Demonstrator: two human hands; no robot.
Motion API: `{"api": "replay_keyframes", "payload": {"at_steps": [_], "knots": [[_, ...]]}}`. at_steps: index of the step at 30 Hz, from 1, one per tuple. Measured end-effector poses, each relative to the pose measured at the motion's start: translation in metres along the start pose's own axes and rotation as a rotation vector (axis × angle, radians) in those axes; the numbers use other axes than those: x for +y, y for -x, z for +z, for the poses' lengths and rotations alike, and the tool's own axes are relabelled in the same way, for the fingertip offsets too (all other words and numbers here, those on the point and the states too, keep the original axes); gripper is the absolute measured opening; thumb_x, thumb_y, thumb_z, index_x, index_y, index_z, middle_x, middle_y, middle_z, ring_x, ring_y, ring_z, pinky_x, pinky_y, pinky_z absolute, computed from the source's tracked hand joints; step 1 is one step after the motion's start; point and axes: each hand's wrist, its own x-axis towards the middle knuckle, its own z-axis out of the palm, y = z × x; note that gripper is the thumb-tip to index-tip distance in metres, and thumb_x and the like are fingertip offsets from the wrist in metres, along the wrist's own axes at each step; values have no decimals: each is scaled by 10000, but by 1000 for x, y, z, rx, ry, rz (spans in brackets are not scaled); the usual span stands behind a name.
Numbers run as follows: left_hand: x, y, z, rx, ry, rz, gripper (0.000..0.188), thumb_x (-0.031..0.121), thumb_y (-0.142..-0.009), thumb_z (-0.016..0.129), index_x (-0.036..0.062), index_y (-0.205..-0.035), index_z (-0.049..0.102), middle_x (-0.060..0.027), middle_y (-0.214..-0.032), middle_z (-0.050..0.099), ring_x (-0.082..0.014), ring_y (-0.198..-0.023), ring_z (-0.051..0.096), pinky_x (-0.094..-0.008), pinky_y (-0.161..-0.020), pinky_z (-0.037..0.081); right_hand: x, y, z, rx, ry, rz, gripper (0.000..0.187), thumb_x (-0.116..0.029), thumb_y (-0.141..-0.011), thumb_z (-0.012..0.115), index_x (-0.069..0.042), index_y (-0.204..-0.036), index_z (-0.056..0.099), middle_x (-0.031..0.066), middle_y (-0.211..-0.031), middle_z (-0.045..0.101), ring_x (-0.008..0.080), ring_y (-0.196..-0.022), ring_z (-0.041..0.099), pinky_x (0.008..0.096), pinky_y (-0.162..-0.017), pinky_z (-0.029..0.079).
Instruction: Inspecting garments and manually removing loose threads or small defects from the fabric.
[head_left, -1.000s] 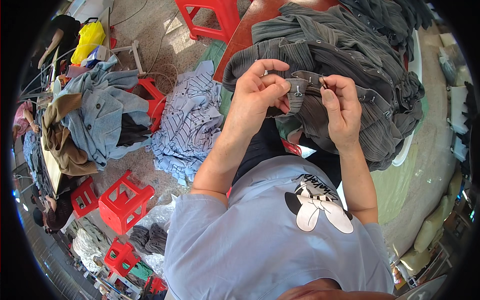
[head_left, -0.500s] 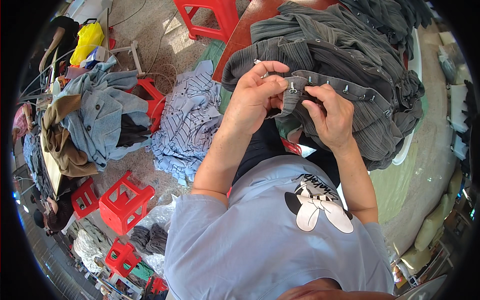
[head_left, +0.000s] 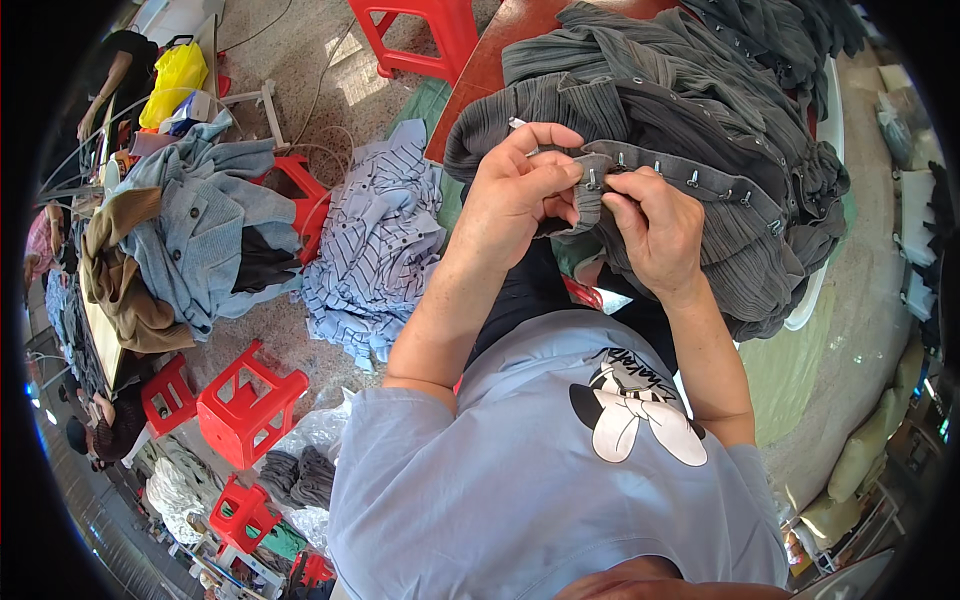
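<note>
The left hand [head_left: 515, 190] pinches the snap-studded edge of a dark grey ribbed knit garment [head_left: 700, 130], thumb and fingers closed on the fabric just beside a small metal snap, with a thin white tool tip poking out above the knuckles (what it is cannot be told at this size). The right hand [head_left: 655, 230] is closed on the same strip of edge, just beside the left, fingers curled under the cloth and thumb on top. The row of small silver metal snaps [head_left: 690, 178] runs along the strip from between the hands toward the right.

The garment lies heaped on a reddish-brown wooden desk [head_left: 490, 70] in front of the person, its near fold lifted toward the chest by both hands. The person wears a light blue short-sleeved shirt with a black-and-white cartoon print [head_left: 630, 415].

On the floor to the left lies a crumpled pale blue striped shirt [head_left: 375, 245]. Further left a pile of light blue and brown garments [head_left: 175, 240] covers another surface. Red plastic stools stand about: one [head_left: 250, 405] near the person's left elbow, another [head_left: 420, 30] beyond the desk. A yellow bag [head_left: 172, 75] sits in the far left corner.
</note>
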Motion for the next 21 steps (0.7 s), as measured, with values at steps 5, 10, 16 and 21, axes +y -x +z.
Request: {"api": "replay_keyframes", "payload": {"at_steps": [5,10,16,21], "knots": [[2,3,3,-10,-26,38,280,29,-917,597,-27,-1180,519,-71,-842,660,-153,-676,658,-279,-612,558,0,8,-2,80,-401,412,118,-101,-973,611,-18,-1054,593,50,-904,666,107,-734,610,256,-650,480],[10,9,12,46,-150,82,312,22,-914,586,-43,-1212,518,-77,-843,666,-168,-709,677,-286,-640,570,8,3,-14,118,-867,572,227,-92,-984,581,0,-1186,532,38,-982,602,72,-848,542,209,-758,446],[16,16,16,26,-322,165,313,9,-932,567,-20,-1240,525,-49,-814,652,-117,-676,638,-251,-620,536,-1,-22,-20,-177,-712,498,490,19,-862,598,-16,-1338,486,116,-1257,611,83,-873,614,226,-750,488],[23,18,15,-12,-529,257,296,20,-955,567,13,-1248,526,-5,-788,601,-47,-658,521,-194,-575,414,2,-27,-9,-266,-743,504,332,-53,-883,654,-10,-1206,592,63,-1046,669,76,-847,604,220,-735,483]]}}
